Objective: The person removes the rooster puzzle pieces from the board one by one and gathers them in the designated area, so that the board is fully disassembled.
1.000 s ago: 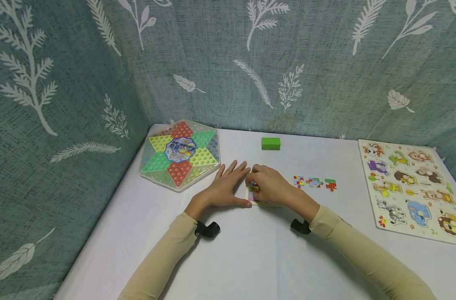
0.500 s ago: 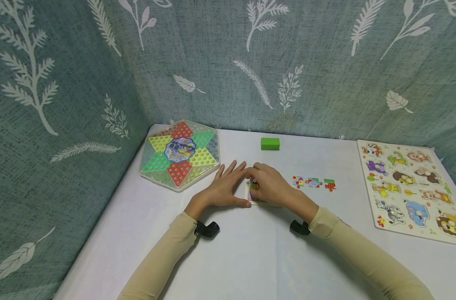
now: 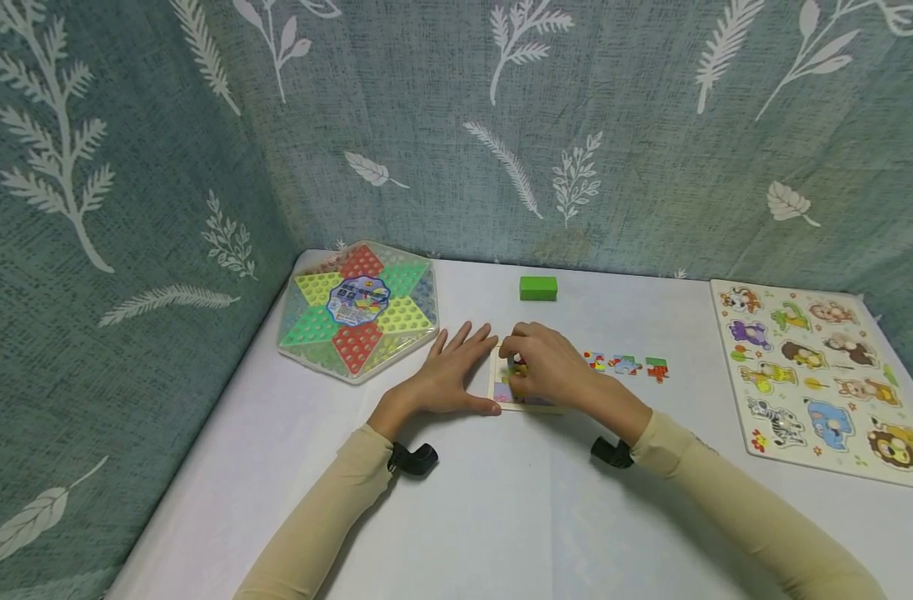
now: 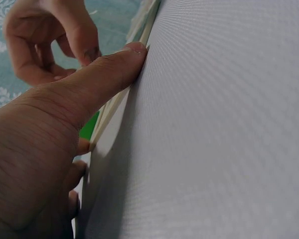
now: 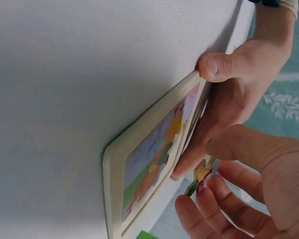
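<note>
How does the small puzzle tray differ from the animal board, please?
The puzzle tray is much smaller than the animal board. The left hand touches the tray; no hand touches the board. The tray's picture sits inside a plain border; the board's animals spread across its face. Both bear coloured pictures.

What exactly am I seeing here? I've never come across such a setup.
There is no machine here, just a person working bare-handed. The wide view comes from a camera worn on the head; the two close ones, from a camera on each wrist. The left hand has its fingers spread, with its thumb at a corner of a small puzzle tray. The right hand pinches a puzzle piece over the tray. On the white surface lie three loose pieces, a green block, a star-patterned game board and a board of animal pictures.
</note>
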The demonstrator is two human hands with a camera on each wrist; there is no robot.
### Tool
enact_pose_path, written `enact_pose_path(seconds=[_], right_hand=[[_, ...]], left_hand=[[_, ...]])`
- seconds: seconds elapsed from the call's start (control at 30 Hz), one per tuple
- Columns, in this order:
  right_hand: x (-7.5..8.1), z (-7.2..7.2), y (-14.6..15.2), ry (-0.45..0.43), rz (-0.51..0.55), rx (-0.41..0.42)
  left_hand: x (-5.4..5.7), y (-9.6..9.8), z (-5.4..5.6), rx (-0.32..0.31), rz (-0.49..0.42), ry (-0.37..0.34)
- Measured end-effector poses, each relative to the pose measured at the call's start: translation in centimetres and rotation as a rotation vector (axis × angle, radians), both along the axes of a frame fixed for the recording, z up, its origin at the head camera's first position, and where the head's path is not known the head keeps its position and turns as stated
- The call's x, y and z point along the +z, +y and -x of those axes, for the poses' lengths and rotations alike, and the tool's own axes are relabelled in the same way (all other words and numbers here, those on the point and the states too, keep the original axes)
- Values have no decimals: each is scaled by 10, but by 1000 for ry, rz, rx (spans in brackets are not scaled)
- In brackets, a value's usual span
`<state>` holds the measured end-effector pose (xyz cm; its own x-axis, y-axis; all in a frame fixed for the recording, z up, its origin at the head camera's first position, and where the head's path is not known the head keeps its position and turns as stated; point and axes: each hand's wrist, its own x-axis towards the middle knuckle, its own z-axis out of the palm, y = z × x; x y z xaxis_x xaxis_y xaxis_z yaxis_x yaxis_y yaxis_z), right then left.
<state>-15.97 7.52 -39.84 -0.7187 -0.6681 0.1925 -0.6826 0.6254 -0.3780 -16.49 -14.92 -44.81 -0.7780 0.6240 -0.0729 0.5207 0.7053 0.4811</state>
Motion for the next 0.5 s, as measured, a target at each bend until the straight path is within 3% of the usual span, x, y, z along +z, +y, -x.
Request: enact_pose_path(seconds=[0.5], right_hand=[[2,-4,36,9,-27,-46]], left_hand=[[2,2,1,2,14,-10]])
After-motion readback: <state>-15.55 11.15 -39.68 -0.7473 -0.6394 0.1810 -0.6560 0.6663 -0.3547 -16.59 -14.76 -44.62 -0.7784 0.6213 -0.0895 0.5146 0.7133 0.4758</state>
